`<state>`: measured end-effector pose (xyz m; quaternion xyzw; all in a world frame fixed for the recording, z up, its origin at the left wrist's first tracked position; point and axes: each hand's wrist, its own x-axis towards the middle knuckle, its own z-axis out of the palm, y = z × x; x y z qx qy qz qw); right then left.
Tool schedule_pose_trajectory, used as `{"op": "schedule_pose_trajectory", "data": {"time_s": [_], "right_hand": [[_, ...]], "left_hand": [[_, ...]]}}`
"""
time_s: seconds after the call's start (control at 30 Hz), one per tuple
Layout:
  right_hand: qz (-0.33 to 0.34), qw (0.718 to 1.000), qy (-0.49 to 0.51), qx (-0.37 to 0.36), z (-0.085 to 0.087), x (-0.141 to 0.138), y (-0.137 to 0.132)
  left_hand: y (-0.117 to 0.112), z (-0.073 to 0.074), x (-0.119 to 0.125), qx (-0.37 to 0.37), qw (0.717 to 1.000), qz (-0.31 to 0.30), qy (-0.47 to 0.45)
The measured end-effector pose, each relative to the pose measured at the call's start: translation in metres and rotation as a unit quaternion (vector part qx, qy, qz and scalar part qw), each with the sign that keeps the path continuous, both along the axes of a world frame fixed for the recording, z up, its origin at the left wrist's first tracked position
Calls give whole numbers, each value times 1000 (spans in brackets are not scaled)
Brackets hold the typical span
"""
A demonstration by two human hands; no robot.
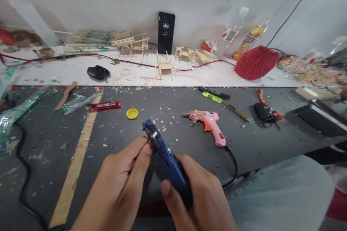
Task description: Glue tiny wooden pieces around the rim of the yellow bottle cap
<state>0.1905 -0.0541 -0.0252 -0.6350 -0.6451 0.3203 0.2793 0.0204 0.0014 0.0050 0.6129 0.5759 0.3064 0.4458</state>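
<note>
My right hand (199, 195) grips the handles of a blue cutter (162, 153), its jaws pointing up and away from me. A small pale wooden piece (154, 134) sits in the jaws. My left hand (123, 180) pinches thumb and forefinger at the side of the cutter, just below that piece. Both hands hover above the dark grey table (114, 140).
A pink glue gun (210, 124) with a black cord lies just beyond the cutter. A yellow cap (132, 113), red tube (105, 106), markers (214, 95), a black mouse (98, 72), small stick models (165, 65), a phone (166, 32) and a red paper object (256, 62) lie farther back.
</note>
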Motion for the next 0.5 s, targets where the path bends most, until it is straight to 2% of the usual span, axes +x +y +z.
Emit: {"op": "schedule_pose_trajectory", "data": {"time_s": [0.07, 0.13, 0.27, 0.37, 0.5], "right_hand": [[-38, 999, 8, 17, -4, -4, -1], [-40, 999, 14, 22, -5, -6, -2], [6, 1000, -6, 17, -3, 0, -1], [46, 998, -45, 12, -1, 6, -1], [31, 997, -75, 17, -2, 8, -1]], "left_hand": [[-2, 0, 1, -14, 1000, 8, 7], [-5, 0, 2, -24, 999, 23, 16], [-8, -5, -2, -33, 998, 42, 35], [-7, -10, -6, -52, 999, 10, 10], [-7, -7, -4, -86, 996, 30, -7]]}}
